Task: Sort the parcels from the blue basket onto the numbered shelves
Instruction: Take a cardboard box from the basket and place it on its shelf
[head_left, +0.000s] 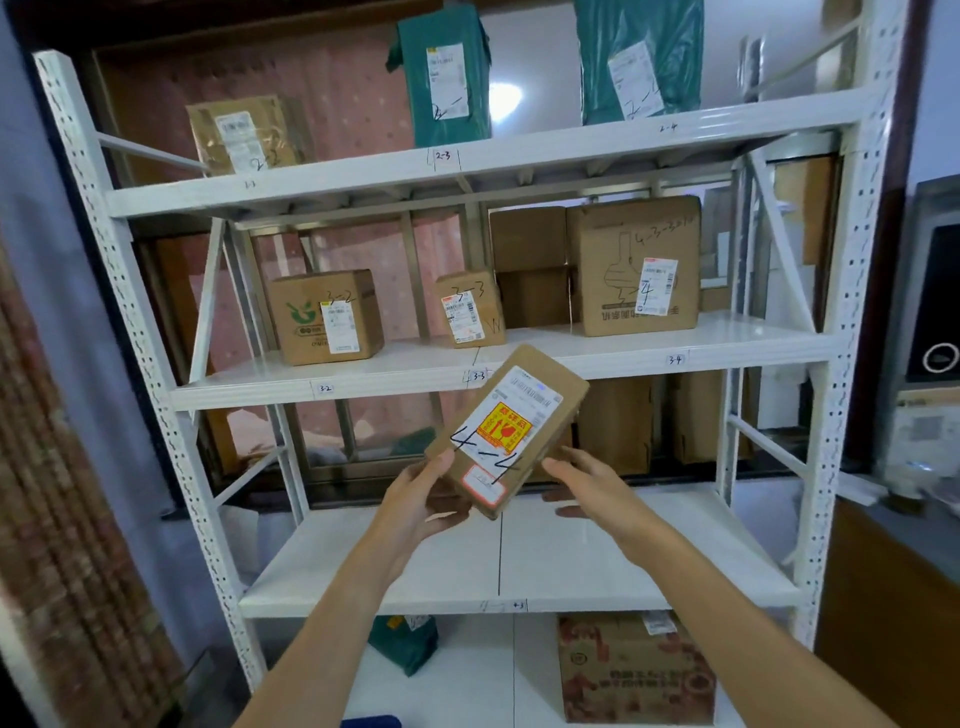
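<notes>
Head view, parcel (506, 431) in left grip (431, 493)

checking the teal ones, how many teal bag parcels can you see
3: two teal bag parcels stand on the top shelf, one at slot 2-3, one at 2-4; a third lies under the lowest shelf. Others may be hidden.

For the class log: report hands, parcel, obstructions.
Left hand gripping 4-4 parcel. Right hand open beside it. Fourth shelf ahead, nothing blocking.
</notes>
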